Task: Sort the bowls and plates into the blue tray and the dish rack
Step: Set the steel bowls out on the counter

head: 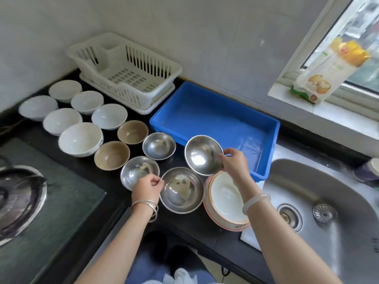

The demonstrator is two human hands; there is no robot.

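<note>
My right hand (233,162) grips the right rim of a steel bowl (202,154), tilted and lifted beside the blue tray (215,111), which holds nothing. My left hand (146,187) pinches the left rim of a larger steel bowl (181,190) on the counter. Two smaller steel bowls (139,171) (159,145) sit to the left. A stack of pink-rimmed plates (225,201) lies under my right forearm. Two brown bowls (111,155) (132,132) and several white bowls (80,139) stand further left. The white dish rack (125,70) at the back holds nothing.
A steel sink (320,201) lies to the right of the black counter. A gas hob with a glass top (41,197) is at the left. A carton (328,70) leans on the window sill behind the tray.
</note>
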